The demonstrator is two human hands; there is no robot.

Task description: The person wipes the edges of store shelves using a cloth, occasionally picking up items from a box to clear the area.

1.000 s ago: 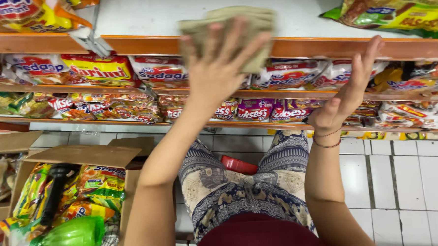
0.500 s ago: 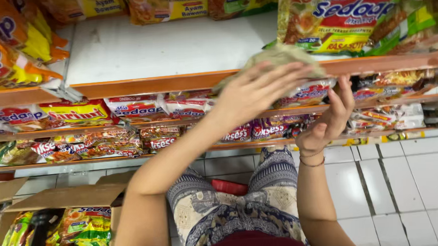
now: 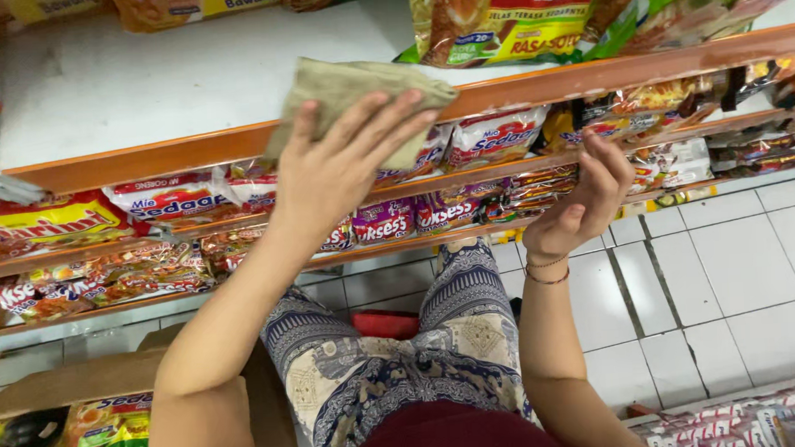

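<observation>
at the lower left a cardboard box [image 3: 92,384] holds noodle packets. your left hand [image 3: 337,168] lies flat, fingers spread, pressing a folded grey-green cloth [image 3: 356,91] on the orange front edge of the white shelf [image 3: 168,81]. your right hand [image 3: 580,198] hangs loosely curled and empty just below that edge, before the lower rows of noodle packets [image 3: 492,139].

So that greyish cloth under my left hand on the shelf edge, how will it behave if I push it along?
The cloth probably stays floppy: it drapes over the orange shelf edge. It looks light and should slide under the left hand, perhaps bunching.
</observation>
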